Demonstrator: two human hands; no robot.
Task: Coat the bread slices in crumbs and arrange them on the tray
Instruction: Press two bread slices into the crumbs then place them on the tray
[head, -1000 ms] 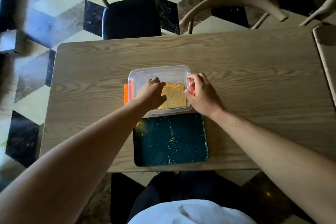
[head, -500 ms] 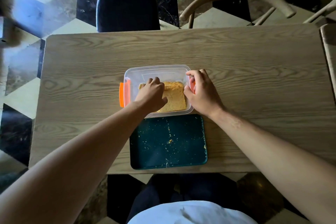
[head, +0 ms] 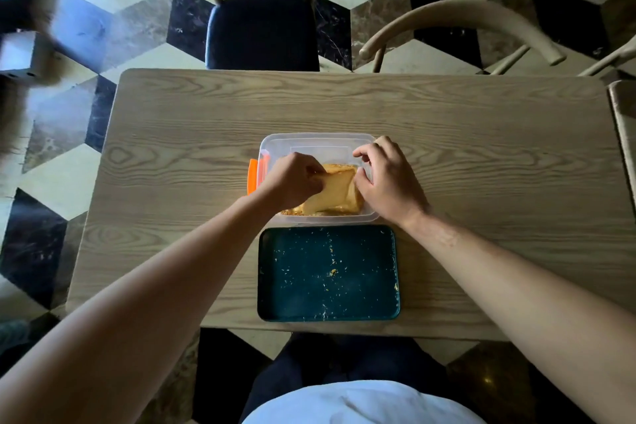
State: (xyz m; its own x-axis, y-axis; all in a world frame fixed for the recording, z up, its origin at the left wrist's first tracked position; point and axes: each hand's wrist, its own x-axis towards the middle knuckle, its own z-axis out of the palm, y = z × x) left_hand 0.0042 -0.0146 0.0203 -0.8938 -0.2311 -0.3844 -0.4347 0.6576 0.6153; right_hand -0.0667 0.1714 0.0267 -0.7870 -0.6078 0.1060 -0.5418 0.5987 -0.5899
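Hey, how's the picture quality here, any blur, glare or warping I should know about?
Head view: dim overall, with light falling on the table from the left; a blurred smear fills the upper left corner; the wide lens bows the table's edges; no strong glare; the hands, the bread slice and the crumb-speckled tray look reasonably sharp.

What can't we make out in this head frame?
- Left hand covers the bread slice left edge; grip unclear.
- Crumb bed in the container: mostly hidden by slice and hands.
- Right hand fingertips curl over the rim; contact uncertain.
- Specks on tray: too small to identify.
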